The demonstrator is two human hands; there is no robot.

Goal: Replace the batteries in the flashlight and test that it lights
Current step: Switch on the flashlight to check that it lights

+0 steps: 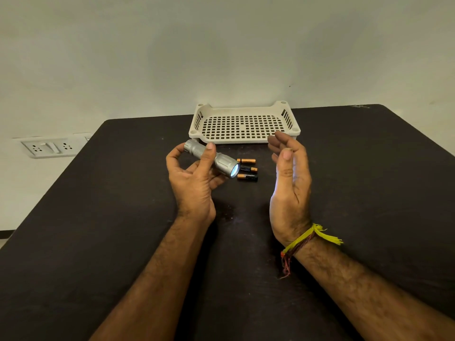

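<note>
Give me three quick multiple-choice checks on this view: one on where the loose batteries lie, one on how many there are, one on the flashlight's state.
1. Where do the loose batteries lie?
A. Inside the basket
B. On the table between the basket and the person
C. In the right hand

2. How many loose batteries show?
A. One
B. Three
C. Five

3. What state is the flashlight in?
A. Lit, held in the left hand
B. Dark, lying on the table
C. Taken apart, in two pieces

Answers:
1 B: they rest on the dark table, just in front of the basket, which holds nothing visible.
2 B: three lie side by side.
3 A: its lens glows bluish-white while the left hand grips the barrel; the right hand is held up, holding nothing.
</note>
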